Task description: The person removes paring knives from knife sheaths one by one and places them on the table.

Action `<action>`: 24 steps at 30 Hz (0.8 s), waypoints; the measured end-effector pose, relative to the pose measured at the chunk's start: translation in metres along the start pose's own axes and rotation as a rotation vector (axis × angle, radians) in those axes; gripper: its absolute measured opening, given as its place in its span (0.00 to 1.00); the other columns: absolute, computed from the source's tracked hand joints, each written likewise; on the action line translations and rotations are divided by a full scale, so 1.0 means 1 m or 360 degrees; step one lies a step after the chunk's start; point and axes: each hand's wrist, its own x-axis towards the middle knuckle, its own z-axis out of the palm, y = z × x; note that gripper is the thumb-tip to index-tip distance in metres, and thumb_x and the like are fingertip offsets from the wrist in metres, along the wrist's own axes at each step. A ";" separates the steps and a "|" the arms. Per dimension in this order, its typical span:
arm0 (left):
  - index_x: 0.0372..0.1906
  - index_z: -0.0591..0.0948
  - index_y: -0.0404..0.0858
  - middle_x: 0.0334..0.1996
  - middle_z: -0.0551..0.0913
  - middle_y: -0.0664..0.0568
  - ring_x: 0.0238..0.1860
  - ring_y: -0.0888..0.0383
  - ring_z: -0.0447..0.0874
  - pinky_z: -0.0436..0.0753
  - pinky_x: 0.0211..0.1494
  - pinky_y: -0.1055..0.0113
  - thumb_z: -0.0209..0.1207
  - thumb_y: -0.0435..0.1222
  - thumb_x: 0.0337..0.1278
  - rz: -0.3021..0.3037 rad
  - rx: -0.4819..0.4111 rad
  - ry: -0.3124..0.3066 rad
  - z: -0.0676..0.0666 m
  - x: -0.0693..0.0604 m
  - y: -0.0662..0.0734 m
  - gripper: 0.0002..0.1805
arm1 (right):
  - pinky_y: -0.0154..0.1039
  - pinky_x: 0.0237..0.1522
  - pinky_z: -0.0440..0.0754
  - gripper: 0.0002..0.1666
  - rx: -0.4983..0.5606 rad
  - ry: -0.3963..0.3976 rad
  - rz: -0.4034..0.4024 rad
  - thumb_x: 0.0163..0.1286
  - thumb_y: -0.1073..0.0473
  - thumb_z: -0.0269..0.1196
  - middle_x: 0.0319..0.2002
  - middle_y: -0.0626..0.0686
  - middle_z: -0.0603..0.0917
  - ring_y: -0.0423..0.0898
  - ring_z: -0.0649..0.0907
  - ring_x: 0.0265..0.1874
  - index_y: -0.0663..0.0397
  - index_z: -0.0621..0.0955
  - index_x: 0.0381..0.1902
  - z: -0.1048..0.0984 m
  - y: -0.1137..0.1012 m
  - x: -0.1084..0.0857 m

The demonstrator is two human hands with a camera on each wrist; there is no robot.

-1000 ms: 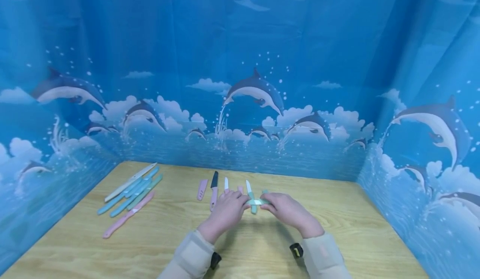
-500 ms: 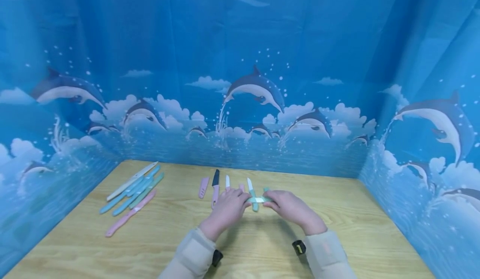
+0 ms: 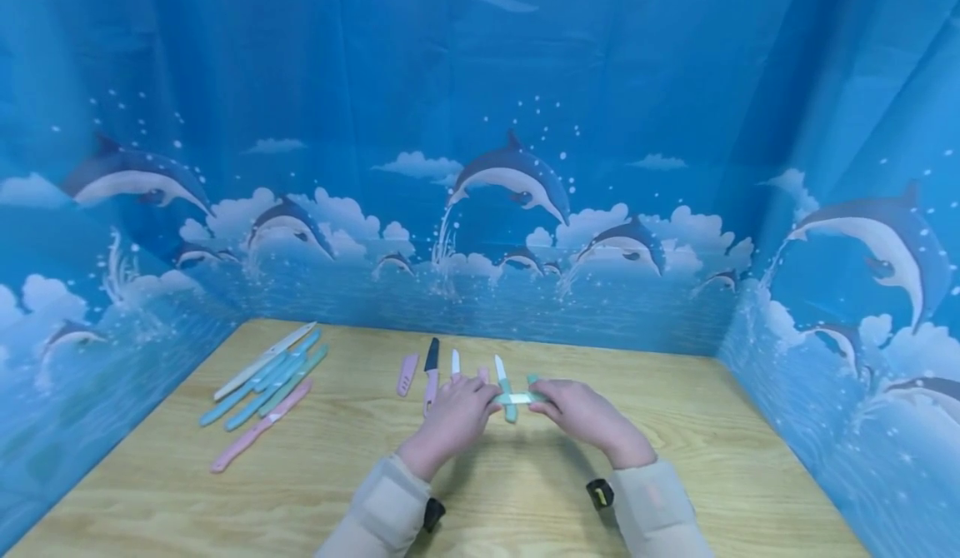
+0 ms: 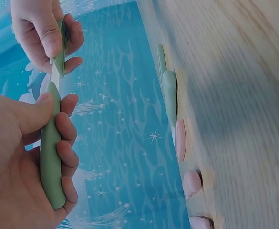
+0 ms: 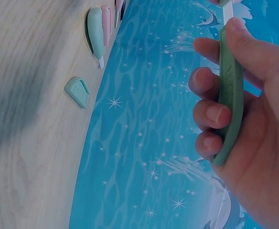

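Observation:
In the head view, my left hand (image 3: 453,420) and right hand (image 3: 585,420) meet above the table over one green knife. The left wrist view shows my left fingers curled round its green handle (image 4: 51,148). Its white blade (image 4: 56,76) runs into a green sheath (image 5: 231,90), which my right hand grips between thumb and fingers. A short stretch of blade shows between the hands. Beneath them lies another green-handled knife (image 3: 510,412), its white blade pointing away. Close to my right hand, a second green sheath (image 5: 78,92) rests on the table.
Left of my hands lie a pink sheath (image 3: 483,373), a white-bladed knife (image 3: 455,361), a black-bladed knife (image 3: 431,371) with a pink handle, and a purplish sheath (image 3: 407,375). Several blue, green, white and pink knives (image 3: 270,383) cluster at left. A dolphin-print curtain (image 3: 480,308) surrounds the table.
The head view has shifted slightly. Both hands keep their grip on the knife and sheath, with hardly any visible movement.

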 end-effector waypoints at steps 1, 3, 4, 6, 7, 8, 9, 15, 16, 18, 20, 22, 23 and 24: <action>0.56 0.79 0.43 0.53 0.82 0.50 0.58 0.51 0.78 0.72 0.65 0.49 0.53 0.45 0.68 0.0006 0.0009 0.0004 0.000 0.000 0.000 0.18 | 0.35 0.32 0.79 0.09 0.0006 -0.0002 0.0002 0.71 0.52 0.58 0.28 0.41 0.80 0.34 0.76 0.28 0.50 0.80 0.41 -0.001 0.000 0.000; 0.56 0.79 0.43 0.53 0.82 0.50 0.58 0.50 0.78 0.70 0.67 0.48 0.53 0.45 0.68 0.0008 0.0011 0.0010 0.000 0.001 0.000 0.17 | 0.35 0.32 0.79 0.10 0.0017 -0.0005 0.0002 0.71 0.52 0.58 0.29 0.41 0.80 0.34 0.76 0.28 0.50 0.80 0.42 -0.002 0.001 -0.001; 0.56 0.79 0.43 0.52 0.82 0.50 0.58 0.50 0.78 0.71 0.66 0.48 0.53 0.45 0.68 0.0014 0.0020 0.0016 0.000 0.001 0.000 0.17 | 0.35 0.32 0.79 0.10 0.0020 -0.0005 0.0004 0.71 0.52 0.58 0.29 0.41 0.81 0.34 0.77 0.28 0.51 0.80 0.42 -0.003 0.001 -0.001; 0.55 0.79 0.43 0.52 0.82 0.50 0.58 0.50 0.78 0.70 0.68 0.48 0.53 0.45 0.68 0.0026 0.0046 0.0030 0.000 0.001 0.000 0.17 | 0.35 0.33 0.79 0.11 0.0016 0.0002 0.0002 0.71 0.52 0.58 0.30 0.42 0.81 0.35 0.77 0.28 0.51 0.80 0.43 -0.003 0.001 -0.001; 0.55 0.79 0.43 0.52 0.82 0.50 0.57 0.51 0.78 0.70 0.67 0.48 0.54 0.45 0.68 0.0027 0.0052 0.0035 0.000 0.000 0.000 0.17 | 0.35 0.33 0.79 0.11 0.0012 0.0006 -0.0001 0.71 0.52 0.58 0.30 0.42 0.82 0.35 0.78 0.29 0.51 0.81 0.43 -0.003 0.000 -0.001; 0.56 0.79 0.43 0.52 0.82 0.50 0.57 0.51 0.78 0.70 0.67 0.49 0.53 0.45 0.68 0.0029 0.0060 0.0037 0.000 -0.001 -0.001 0.17 | 0.36 0.33 0.79 0.11 0.0005 0.0010 0.0001 0.71 0.52 0.58 0.30 0.42 0.82 0.36 0.78 0.29 0.51 0.81 0.42 -0.002 0.000 -0.001; 0.56 0.79 0.43 0.52 0.82 0.50 0.57 0.51 0.78 0.70 0.67 0.49 0.53 0.45 0.68 0.0032 0.0067 0.0039 0.000 -0.002 -0.001 0.18 | 0.36 0.34 0.80 0.10 -0.0001 0.0013 0.0004 0.70 0.52 0.59 0.30 0.42 0.82 0.36 0.79 0.29 0.51 0.81 0.42 -0.002 -0.001 -0.001; 0.56 0.79 0.43 0.52 0.82 0.50 0.57 0.51 0.78 0.74 0.62 0.51 0.53 0.46 0.68 0.0011 0.0066 0.0021 -0.001 -0.001 0.000 0.18 | 0.38 0.36 0.81 0.11 -0.0009 -0.0007 0.0039 0.71 0.52 0.58 0.32 0.43 0.83 0.39 0.81 0.32 0.51 0.81 0.43 -0.003 -0.001 -0.001; 0.56 0.79 0.43 0.52 0.82 0.50 0.57 0.51 0.78 0.74 0.62 0.51 0.53 0.46 0.68 0.0006 0.0064 0.0017 -0.001 -0.001 0.000 0.18 | 0.38 0.36 0.81 0.12 -0.0008 -0.0012 0.0046 0.71 0.51 0.58 0.32 0.43 0.83 0.39 0.81 0.32 0.51 0.81 0.44 -0.003 -0.001 0.000; 0.56 0.79 0.43 0.52 0.82 0.50 0.57 0.51 0.78 0.74 0.63 0.51 0.53 0.46 0.68 -0.0001 0.0056 0.0013 -0.001 -0.001 0.000 0.18 | 0.39 0.36 0.81 0.12 -0.0006 -0.0018 0.0063 0.71 0.51 0.58 0.32 0.43 0.83 0.39 0.81 0.32 0.51 0.81 0.44 -0.004 -0.001 0.000; 0.56 0.79 0.43 0.53 0.82 0.50 0.58 0.51 0.78 0.72 0.64 0.50 0.52 0.46 0.68 -0.0003 0.0052 0.0011 -0.001 -0.001 0.000 0.18 | 0.38 0.36 0.80 0.12 -0.0005 -0.0020 0.0077 0.71 0.51 0.58 0.33 0.43 0.83 0.38 0.81 0.32 0.50 0.82 0.44 -0.004 -0.001 0.000; 0.57 0.79 0.43 0.53 0.82 0.50 0.59 0.51 0.77 0.71 0.65 0.50 0.52 0.46 0.68 0.0000 0.0050 0.0011 -0.001 0.000 0.000 0.18 | 0.38 0.35 0.80 0.13 -0.0003 -0.0023 0.0088 0.71 0.50 0.58 0.32 0.43 0.83 0.37 0.80 0.31 0.50 0.82 0.44 -0.004 -0.002 0.000; 0.57 0.79 0.43 0.53 0.82 0.50 0.58 0.51 0.78 0.71 0.65 0.50 0.52 0.46 0.68 0.0003 0.0049 0.0013 -0.001 -0.001 0.000 0.18 | 0.38 0.34 0.79 0.13 -0.0003 -0.0024 0.0093 0.71 0.50 0.58 0.32 0.43 0.83 0.37 0.79 0.31 0.50 0.82 0.44 -0.004 -0.002 0.000; 0.57 0.79 0.43 0.53 0.82 0.50 0.58 0.51 0.78 0.71 0.65 0.50 0.52 0.46 0.69 0.0007 0.0049 0.0014 -0.001 -0.001 0.000 0.18 | 0.38 0.34 0.79 0.13 -0.0001 -0.0025 0.0095 0.71 0.50 0.58 0.33 0.43 0.83 0.37 0.79 0.31 0.50 0.82 0.44 -0.004 -0.002 -0.001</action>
